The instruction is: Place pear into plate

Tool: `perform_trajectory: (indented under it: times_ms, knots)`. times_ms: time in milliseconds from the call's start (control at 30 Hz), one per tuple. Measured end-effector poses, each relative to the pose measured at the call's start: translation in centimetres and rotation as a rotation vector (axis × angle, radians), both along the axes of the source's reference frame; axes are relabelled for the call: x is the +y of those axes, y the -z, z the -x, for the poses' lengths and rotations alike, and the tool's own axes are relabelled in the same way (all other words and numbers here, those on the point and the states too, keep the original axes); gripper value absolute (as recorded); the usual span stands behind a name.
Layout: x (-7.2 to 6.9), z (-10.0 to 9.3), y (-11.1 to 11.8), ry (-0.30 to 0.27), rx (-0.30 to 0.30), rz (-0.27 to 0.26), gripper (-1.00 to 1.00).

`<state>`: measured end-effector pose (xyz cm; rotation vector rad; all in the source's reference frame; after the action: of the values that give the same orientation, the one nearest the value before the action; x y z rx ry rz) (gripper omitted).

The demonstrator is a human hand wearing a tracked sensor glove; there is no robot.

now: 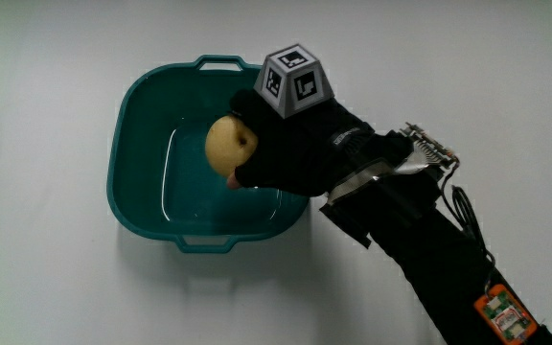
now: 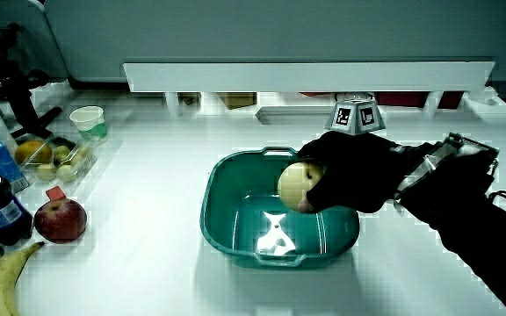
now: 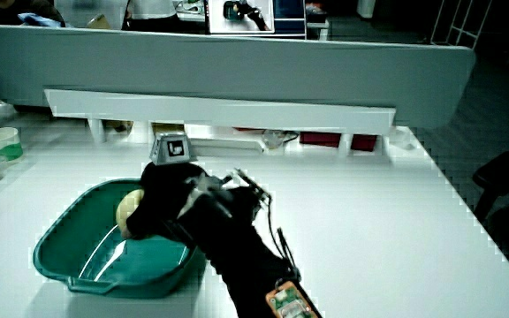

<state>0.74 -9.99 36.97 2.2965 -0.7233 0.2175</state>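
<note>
1. The hand (image 1: 290, 149) wears a black glove and is held above the table, its fingers (image 1: 249, 174) curled in a closed grasp.
2. A small patterned cube (image 1: 295, 80) sits on the back of the hand, its marked faces turned upward in the main view.
3. In both side views the cube (image 2: 356, 114) (image 3: 170, 148) stands at the highest part of the hand, with the knuckles sloping down from it.
4. The forearm (image 1: 439, 259), in a black sleeve, runs from the wrist toward the person.
5. At the wrist a pale strap and a small wired fitting (image 1: 429, 149) are fixed to the sleeve.
6. An orange tag (image 1: 502, 311) lies on the forearm, nearer to the person than the wrist fitting.
</note>
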Motion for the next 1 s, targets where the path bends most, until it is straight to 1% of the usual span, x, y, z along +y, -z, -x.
perform_trajectory:
  times_ms: [33,67,100,133,167,200,233,267,300,333,367,400,467,533,567,600,633,667,700,733,767,800,833,867,900,933,967,1000]
  knots:
    - [0.1,0.2,-0.6,-0.005,0.024,-0.022,0.0]
    - [0.2,0.4,-1.0,0.008,0.017,0.005,0.0]
    - [0.2,0.5,-1.5,0.003,0.024,0.009,0.0]
    - [0.3,0.6,-2.0,0.005,0.025,0.034,0.0]
    - [0.3,0.7,-2.6,0.002,0.053,0.016,0.0]
    - [0.4,0.8,-2.9,0.005,0.047,0.048,0.0]
    - [0.5,0.9,-3.4,0.006,0.055,0.044,0.0]
    - [0.5,0.9,-4.0,-0.001,0.078,0.058,0.0]
    - [0.5,1.0,-4.2,0.001,0.076,0.051,0.0]
    - [0.6,1.1,-4.6,0.004,0.086,0.063,0.0]
    - [0.7,1.2,-4.9,0.002,0.094,0.063,0.0]
    - [0.8,1.3,-5.4,0.011,0.099,0.078,0.0]
    - [1.0,1.6,-6.1,0.021,0.123,0.085,0.0]
    - [1.1,1.6,-7.0,0.023,0.161,0.098,0.0]
    - [1.2,1.6,-7.3,0.021,0.159,0.105,0.0]
    - [1.2,1.6,-7.6,0.025,0.163,0.124,0.0]
    - [1.2,1.6,-7.6,0.015,0.155,0.112,0.0]
    - [1.3,1.7,-7.7,0.018,0.166,0.107,0.0]
    - [1.3,1.7,-7.9,0.022,0.164,0.126,0.0]
    - [1.4,1.8,-8.0,0.02,0.185,0.103,0.0]
    - [1.4,1.9,-8.1,0.022,0.195,0.11,0.0]
    - [1.4,1.9,-8.3,0.021,0.186,0.12,0.0]
    - [1.4,1.9,-8.4,0.023,0.19,0.116,0.0]
    - [1.4,1.9,-8.3,0.03,0.188,0.125,0.0]
    - [1.4,1.9,-8.7,0.024,0.214,0.129,0.0]
    - [1.3,1.8,-8.7,0.013,0.205,0.143,0.0]
    - [1.3,1.8,-8.7,0.011,0.205,0.132,0.0]
    - [1.4,1.8,-8.7,0.022,0.207,0.146,0.0]
